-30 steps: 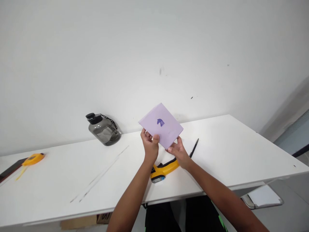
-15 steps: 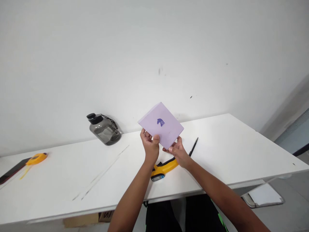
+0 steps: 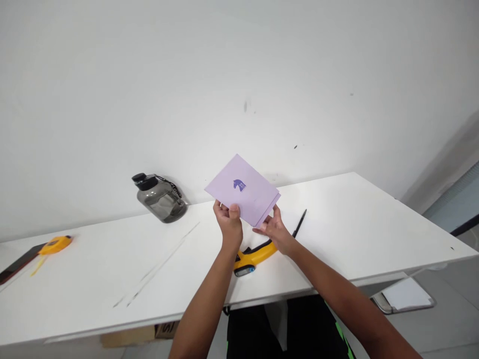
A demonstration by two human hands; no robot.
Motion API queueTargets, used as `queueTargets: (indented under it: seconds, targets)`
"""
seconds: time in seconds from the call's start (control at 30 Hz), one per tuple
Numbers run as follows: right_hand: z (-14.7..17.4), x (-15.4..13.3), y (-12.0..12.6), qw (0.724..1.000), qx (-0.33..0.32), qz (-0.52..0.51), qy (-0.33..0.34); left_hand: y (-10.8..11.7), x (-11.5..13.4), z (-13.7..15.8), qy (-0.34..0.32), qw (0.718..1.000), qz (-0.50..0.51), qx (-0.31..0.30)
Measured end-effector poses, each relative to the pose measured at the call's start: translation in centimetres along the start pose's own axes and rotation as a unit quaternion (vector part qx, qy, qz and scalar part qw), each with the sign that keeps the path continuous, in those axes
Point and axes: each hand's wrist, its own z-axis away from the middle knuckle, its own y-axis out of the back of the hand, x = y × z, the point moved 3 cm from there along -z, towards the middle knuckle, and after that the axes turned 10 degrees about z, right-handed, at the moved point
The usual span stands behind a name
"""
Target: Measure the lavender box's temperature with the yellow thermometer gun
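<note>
A light purple folded card [image 3: 249, 197] with a dark purple horse-head logo is held tilted above the table. A second layer shows along its lower right edge. My left hand [image 3: 229, 222] grips the card's lower left edge, thumb on the front and fingers behind. At the lower right corner, my right hand [image 3: 276, 230] pinches the layered edge, with its fingertips partly hidden. Beneath the hands lies a yellow and black handheld device [image 3: 258, 255] with a small screen, its right end covered by my right hand. A black pen [image 3: 300, 223] rests just right of that hand.
A grey translucent bottle [image 3: 162, 199] with a black cap stands against the wall. To the far left, a yellow tape measure [image 3: 56, 245] sits by a long dark object [image 3: 20, 264]. The white table [image 3: 374, 234] ends close to my body. Below it is a clipboard-like item [image 3: 406, 295].
The card has shifted slightly left and turned, showing more of its front. Its layers now stand apart at the lower right edge. Both hands keep their hold.
</note>
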Motion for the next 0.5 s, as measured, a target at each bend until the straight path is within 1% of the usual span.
queueTargets:
  seconds: [0.07,0.17,0.3,0.4,0.5]
  targets:
    - [-0.1,-0.6,0.1,1.000,-0.002,-0.011,-0.005,0.3,-0.1,-0.1,0.000,1.000,0.002,0.003]
    - [-0.5,-0.9,0.2,1.000,0.011,-0.008,-0.014,0.6,0.0,-0.1,0.005,1.000,0.003,-0.001]
    - [-0.7,-0.1,-0.2,0.999,0.032,0.011,-0.030,0.9,0.6,-0.1,0.026,1.000,0.016,0.005]
    - [-0.6,0.4,-0.8,0.999,0.024,0.013,-0.039,1.1,1.4,-0.3,0.029,0.999,0.022,0.018]
    - [-0.4,0.6,-1.2,0.999,0.013,0.012,-0.033,1.2,2.2,-0.8,0.019,0.999,0.028,0.025]
